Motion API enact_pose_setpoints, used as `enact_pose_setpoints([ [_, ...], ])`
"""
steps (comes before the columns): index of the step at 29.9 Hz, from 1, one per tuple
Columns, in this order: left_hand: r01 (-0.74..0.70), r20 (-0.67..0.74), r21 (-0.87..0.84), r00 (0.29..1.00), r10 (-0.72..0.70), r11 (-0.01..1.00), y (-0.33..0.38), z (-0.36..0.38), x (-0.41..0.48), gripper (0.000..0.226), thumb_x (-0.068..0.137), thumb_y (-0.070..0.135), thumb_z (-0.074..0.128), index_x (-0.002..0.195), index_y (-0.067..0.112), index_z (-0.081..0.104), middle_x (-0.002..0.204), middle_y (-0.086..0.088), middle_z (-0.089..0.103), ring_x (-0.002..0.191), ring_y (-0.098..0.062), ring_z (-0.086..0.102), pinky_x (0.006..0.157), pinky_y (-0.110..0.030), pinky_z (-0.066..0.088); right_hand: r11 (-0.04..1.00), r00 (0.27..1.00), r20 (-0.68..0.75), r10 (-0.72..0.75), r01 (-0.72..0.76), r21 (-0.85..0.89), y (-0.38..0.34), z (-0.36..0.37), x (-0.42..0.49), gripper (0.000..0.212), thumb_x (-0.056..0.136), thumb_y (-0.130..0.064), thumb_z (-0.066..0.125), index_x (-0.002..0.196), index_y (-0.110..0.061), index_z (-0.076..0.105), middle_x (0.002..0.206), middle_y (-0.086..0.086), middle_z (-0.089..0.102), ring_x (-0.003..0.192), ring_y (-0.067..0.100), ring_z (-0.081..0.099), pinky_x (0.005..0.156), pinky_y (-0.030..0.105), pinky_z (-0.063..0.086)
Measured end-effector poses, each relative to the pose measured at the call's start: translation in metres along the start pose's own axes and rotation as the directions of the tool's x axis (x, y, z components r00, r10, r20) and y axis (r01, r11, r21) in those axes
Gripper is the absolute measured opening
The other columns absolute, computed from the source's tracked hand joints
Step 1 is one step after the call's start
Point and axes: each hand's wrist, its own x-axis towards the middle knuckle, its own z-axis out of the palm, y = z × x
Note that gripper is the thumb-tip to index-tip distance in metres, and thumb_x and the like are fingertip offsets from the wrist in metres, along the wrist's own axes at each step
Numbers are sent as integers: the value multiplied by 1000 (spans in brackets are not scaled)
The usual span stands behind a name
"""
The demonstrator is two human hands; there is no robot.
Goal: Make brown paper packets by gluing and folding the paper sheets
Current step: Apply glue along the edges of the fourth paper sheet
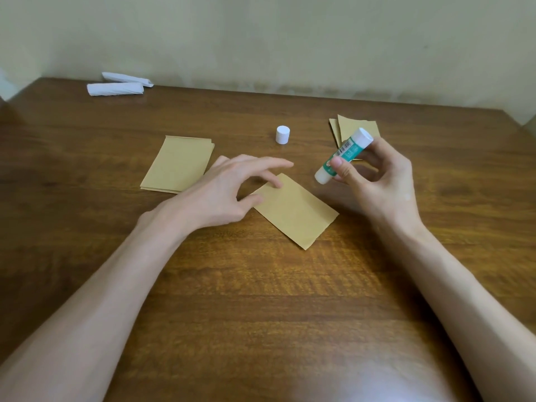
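left hand [232,192]: spread, pinning sheet [295,210] | right hand [377,181]: gripping uncapped glue stick [343,155] | risk: sheet skidding under glue stroke if pin loosens

dark wooden table [261,300] against a plain pale greenish wall [290,39], soft glare near its front edge

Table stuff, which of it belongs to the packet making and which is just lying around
In use: glue stick in right hand; its cap; brown sheet under left hand; brown stack; brown pieces.
Lying about: two white paper rolls.
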Motion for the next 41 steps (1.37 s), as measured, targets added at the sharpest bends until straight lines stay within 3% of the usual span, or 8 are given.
enact_pose_setpoints([
  [2, 12, 7, 4, 1000, -12, 1000, -1, 0, 0, 74, 98, 18, 69, 152, 54, 34, 126, 37, 62, 127, 19, 34, 118, -36, 23, 1000, 1000, 3, 5, -5, 2, -1, 0, 0, 43, 92, -39, 83, 128, -24, 67, 126, -5, 71, 116, 14, 71, 96, 41, 62],
  [6, 47, -37, 34, 998, -46, 998, -2, 0, 0, 74, 93, 37, 75, 151, 56, 33, 119, 31, 63, 126, 2, 46, 119, -41, 25, 1000, 1000, 15, 6, -6, 18, -2, -1, 0, 41, 92, -36, 82, 127, -22, 67, 124, -5, 71, 115, 13, 71, 97, 40, 62],
  [9, 38, -94, 109, 995, -28, 993, 3, 8, 2, 71, 88, 53, 74, 148, 55, 38, 110, 25, 61, 113, 0, 51, 111, -40, 35, 999, 1000, 22, 0, -1, 40, -2, 0, -1, 39, 93, -33, 83, 126, -18, 68, 121, -4, 73, 113, 13, 73, 97, 42, 62],
  [13, 24, -151, 67, 988, -13, 997, 6, 10, 5, 57, 93, 50, 68, 145, 48, 46, 107, 21, 58, 103, 0, 51, 104, -40, 42, 999, 999, 49, 4, -6, 41, -3, -1, -2, 40, 93, -34, 82, 127, -18, 67, 121, -3, 73, 108, 13, 75, 96, 41, 62],
  [18, 32, -150, -25, 988, -35, 999, 3, 4, 4, 44, 97, 35, 67, 137, 48, 53, 112, 22, 62, 113, -1, 53, 110, -44, 41, 998, 986, 154, -62, 61, 14, -9, 5, -10, 35, 94, -25, 81, 122, -11, 67, 116, -5, 73, 100, 11, 76, 86, 31, 64],
  [23, 50, -71, 3, 996, -49, 999, -4, -4, 2, 57, 93, 39, 73, 142, 52, 47, 129, 26, 57, 132, -2, 41, 117, -46, 33, 994, 973, 201, -112, 110, 22, -11, 17, -11, 30, 93, -20, 82, 118, -12, 66, 114, -5, 72, 95, 8, 77, 82, 25, 62],
  [30, 74, -55, 28, 996, -72, 997, -12, 2, 5, 66, 90, 52, 73, 147, 53, 41, 146, 24, 48, 145, -4, 33, 121, -51, 28, 982, 923, 345, -172, 188, -12, -15, 29, -5, 27, 98, -14, 76, 123, -14, 65, 118, -6, 72, 113, 10, 72, 99, 35, 60],
  [41, 87, -85, 27, 993, -85, 996, -15, 8, 9, 74, 87, 56, 74, 150, 55, 34, 149, 20, 45, 146, -6, 30, 117, -41, 23, 968, 893, 406, -194, 241, -67, -13, 40, -5, 31, 97, -18, 78, 125, -16, 63, 118, -6, 71, 110, 10, 73, 95, 35, 62],
])
